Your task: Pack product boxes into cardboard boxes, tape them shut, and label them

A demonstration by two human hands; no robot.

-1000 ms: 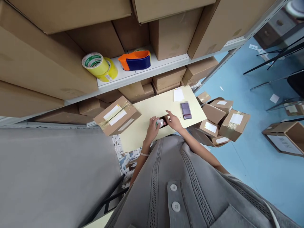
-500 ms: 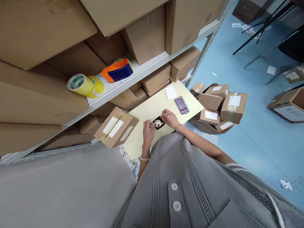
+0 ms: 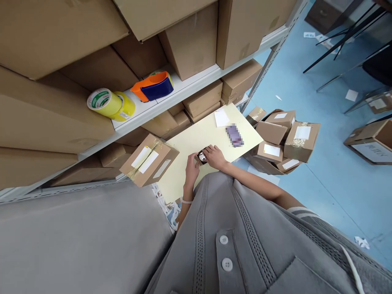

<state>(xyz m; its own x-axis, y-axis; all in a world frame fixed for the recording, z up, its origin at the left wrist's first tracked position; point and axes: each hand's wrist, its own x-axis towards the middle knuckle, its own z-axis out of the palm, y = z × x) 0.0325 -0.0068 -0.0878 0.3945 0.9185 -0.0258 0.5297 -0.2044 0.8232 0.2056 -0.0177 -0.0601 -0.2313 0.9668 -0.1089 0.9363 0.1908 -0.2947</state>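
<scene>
Bright even light, strong wide-angle edge distortion.

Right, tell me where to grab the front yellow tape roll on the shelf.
Probably grip the front tape roll by its core. It lies on its side on the shelf, hole facing out, so come from the front, hook into the hole and pinch the yellow wall. A second roll sits behind it.

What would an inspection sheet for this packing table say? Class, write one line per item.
Surface: pale yellow table, set against the shelving.
Job's things: small black box, something shiny inside.
Clutter: taped carton, white slip, blurred purple item.
Hands: left hand and right hand both grip the box.
Cables: nothing seen on the table.
Surroundings: tape rolls and tape dispenser on shelf; cartons on blue floor.
</scene>
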